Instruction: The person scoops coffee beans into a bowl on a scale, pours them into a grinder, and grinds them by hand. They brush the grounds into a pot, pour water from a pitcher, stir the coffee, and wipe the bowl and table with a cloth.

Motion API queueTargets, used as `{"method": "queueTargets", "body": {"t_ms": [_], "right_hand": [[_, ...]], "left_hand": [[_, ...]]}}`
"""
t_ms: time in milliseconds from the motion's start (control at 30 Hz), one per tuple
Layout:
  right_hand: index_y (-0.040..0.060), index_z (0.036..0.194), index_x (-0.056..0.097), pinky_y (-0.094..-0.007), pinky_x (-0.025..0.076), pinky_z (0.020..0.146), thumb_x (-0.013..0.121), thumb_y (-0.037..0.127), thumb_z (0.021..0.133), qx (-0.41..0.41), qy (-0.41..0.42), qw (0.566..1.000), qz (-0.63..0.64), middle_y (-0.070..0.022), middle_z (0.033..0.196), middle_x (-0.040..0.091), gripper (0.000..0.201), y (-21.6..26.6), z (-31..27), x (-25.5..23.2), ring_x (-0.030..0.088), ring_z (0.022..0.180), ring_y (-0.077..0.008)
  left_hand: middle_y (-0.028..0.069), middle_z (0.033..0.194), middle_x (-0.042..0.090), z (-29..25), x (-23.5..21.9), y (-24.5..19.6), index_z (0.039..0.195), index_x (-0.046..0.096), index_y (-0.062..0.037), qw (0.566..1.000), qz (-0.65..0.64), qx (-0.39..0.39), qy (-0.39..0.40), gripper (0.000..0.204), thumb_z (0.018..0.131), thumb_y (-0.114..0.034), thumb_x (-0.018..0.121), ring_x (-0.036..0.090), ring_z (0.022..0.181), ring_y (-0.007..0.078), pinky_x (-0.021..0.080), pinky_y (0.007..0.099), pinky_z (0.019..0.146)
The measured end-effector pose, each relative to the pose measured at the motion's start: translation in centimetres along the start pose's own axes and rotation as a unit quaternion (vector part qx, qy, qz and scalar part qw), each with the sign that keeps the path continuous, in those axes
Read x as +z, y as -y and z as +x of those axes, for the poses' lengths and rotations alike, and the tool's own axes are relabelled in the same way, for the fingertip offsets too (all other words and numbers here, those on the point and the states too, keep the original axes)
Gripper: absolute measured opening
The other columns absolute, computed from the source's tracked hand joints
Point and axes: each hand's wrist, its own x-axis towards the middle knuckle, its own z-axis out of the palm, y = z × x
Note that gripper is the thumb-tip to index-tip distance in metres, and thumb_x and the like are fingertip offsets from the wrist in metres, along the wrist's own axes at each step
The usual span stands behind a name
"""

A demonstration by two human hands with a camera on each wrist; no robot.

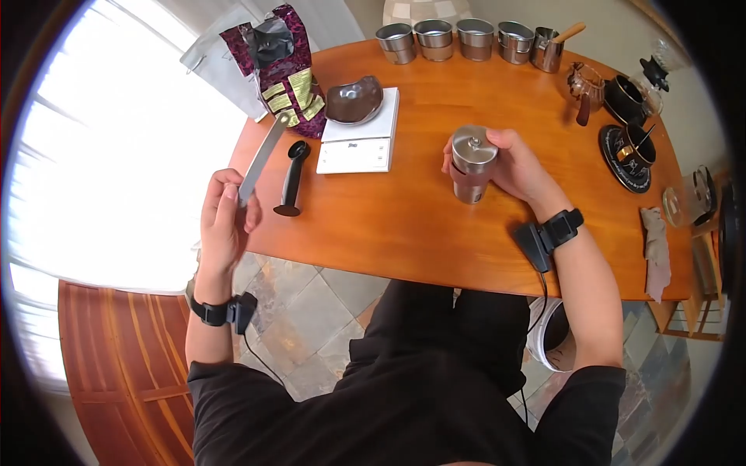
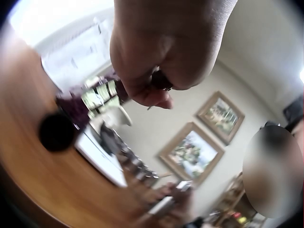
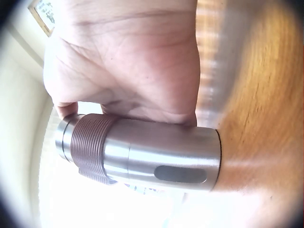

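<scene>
left hand (image 1: 225,213): pinching flat metal crank (image 1: 261,161), near bag (image 1: 299,87). right hand (image 1: 519,167): wrapped around steel grinder (image 1: 472,165), roughly upright at worktop (image 1: 412,225); base contact uncertain. risks: loosened grip could tip the grinder; wide swing could knock crank into bowl (image 1: 353,102).

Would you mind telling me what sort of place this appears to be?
It is probably a home dining area used for making coffee: a wooden table holds a white scale and a row of metal cups, and framed pictures hang on the wall.
</scene>
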Motion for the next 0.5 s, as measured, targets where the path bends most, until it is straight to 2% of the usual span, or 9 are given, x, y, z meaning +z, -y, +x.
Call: {"method": "queueTargets", "body": {"t_ms": [33, 100, 167, 233, 300, 333, 500], "right_hand": [[-0.0029, 0.108, 0.061, -0.0341, 0.048, 0.086, 0.041, 0.049, 0.092, -0.002, -0.003, 1.0, 0.0, -0.0167, 0.101, 0.067, 0.058, 0.2, 0.0, 0.0, 0.063, 0.096, -0.0237], [-0.003, 0.108, 0.062, -0.0337, 0.048, 0.084, 0.04, 0.048, 0.093, 0.0, 0.005, 1.0, -0.003, -0.0168, 0.099, 0.067, 0.057, 0.4, -0.2, 0.3, 0.063, 0.092, -0.0234], [-0.0026, 0.108, 0.061, -0.0338, 0.048, 0.083, 0.04, 0.048, 0.093, 0.0, 0.008, 1.0, 0.001, -0.017, 0.099, 0.067, 0.056, 0.2, -0.3, 0.3, 0.063, 0.091, -0.0231], [-0.0023, 0.108, 0.061, -0.0339, 0.048, 0.083, 0.04, 0.047, 0.093, -0.002, 0.007, 1.0, 0.003, -0.0173, 0.099, 0.067, 0.056, 0.1, -0.3, -0.1, 0.063, 0.09, -0.0228], [-0.002, 0.108, 0.06, -0.0339, 0.048, 0.083, 0.039, 0.047, 0.094, -0.007, 0.028, 1.0, 0.008, -0.0175, 0.099, 0.067, 0.055, -0.2, -0.2, -0.4, 0.063, 0.089, -0.0231], [-0.002, 0.108, 0.059, -0.0343, 0.048, 0.083, 0.04, 0.046, 0.094, -0.012, 0.039, 0.999, 0.01, -0.0179, 0.099, 0.067, 0.054, -0.1, -0.1, -0.5, 0.064, 0.091, -0.0245], [-0.0035, 0.107, 0.059, -0.0358, 0.049, 0.085, 0.041, 0.045, 0.094, -0.002, 0.024, 0.999, 0.027, -0.018, 0.098, 0.067, 0.054, -0.3, -0.3, -0.3, 0.065, 0.094, -0.0262]], "left_hand": [[0.0016, 0.074, 0.048, -0.1, 1.6, -0.6, 0.108, 0.043, -0.0084, 0.988, -0.15, -0.013, 0.026, 0.014, 0.103, -0.022, 0.044, 0.04, 0.053, 0.0063, 0.034, 0.0198, 0.05], [0.0024, 0.075, 0.048, -0.1, 4.1, -1.3, 0.108, 0.042, -0.0091, 0.98, -0.191, -0.038, 0.038, 0.017, 0.102, -0.024, 0.045, 0.037, 0.049, 0.0056, 0.032, 0.0189, 0.046], [0.0029, 0.074, 0.048, 0.0, 6.4, -1.4, 0.108, 0.042, -0.0096, 0.941, -0.313, -0.062, 0.116, 0.018, 0.101, -0.025, 0.046, 0.036, 0.047, 0.0049, 0.029, 0.0174, 0.043], [0.0027, 0.073, 0.046, 0.5, 8.7, -0.9, 0.107, 0.042, -0.0112, 0.929, -0.337, -0.09, 0.125, 0.018, 0.101, -0.027, 0.048, 0.035, 0.046, 0.0045, 0.027, 0.0163, 0.042], [0.0019, 0.071, 0.044, 1.1, 10.8, -0.1, 0.106, 0.041, -0.0129, 0.891, -0.395, -0.138, 0.175, 0.018, 0.101, -0.028, 0.048, 0.034, 0.046, 0.004, 0.027, 0.0164, 0.042], [0.0014, 0.07, 0.044, 1.5, 11.9, -0.1, 0.105, 0.041, -0.0137, 0.889, -0.395, -0.151, 0.178, 0.018, 0.101, -0.03, 0.049, 0.033, 0.046, 0.0038, 0.027, 0.0165, 0.042], [0.0015, 0.071, 0.044, 2.5, 13.7, 1.4, 0.105, 0.04, -0.0135, 0.872, -0.419, -0.155, 0.202, 0.018, 0.101, -0.03, 0.047, 0.033, 0.046, 0.0045, 0.029, 0.0185, 0.044]]}}
